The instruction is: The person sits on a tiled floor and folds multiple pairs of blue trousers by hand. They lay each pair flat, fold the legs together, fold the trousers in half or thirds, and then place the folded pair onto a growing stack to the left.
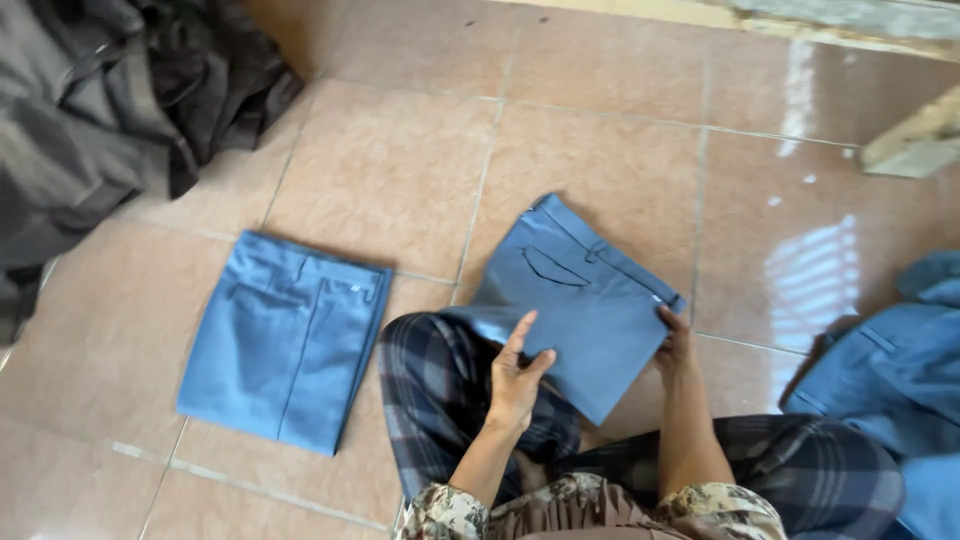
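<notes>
A folded pair of blue trousers [580, 300] rests partly on my plaid-covered knee and partly on the tiled floor. My left hand [515, 375] grips its near edge, thumb on top. My right hand [675, 345] holds the right corner by the waistband. A back pocket slit and belt loops face up. A second folded blue pair [285, 340] lies flat on the floor to the left, apart from both hands.
A heap of dark grey and black clothes [110, 110] fills the upper left. More blue garments [900, 370] are piled at the right edge. My crossed legs in plaid cloth [440, 400] take up the bottom centre. The tiled floor [400, 170] stretches ahead.
</notes>
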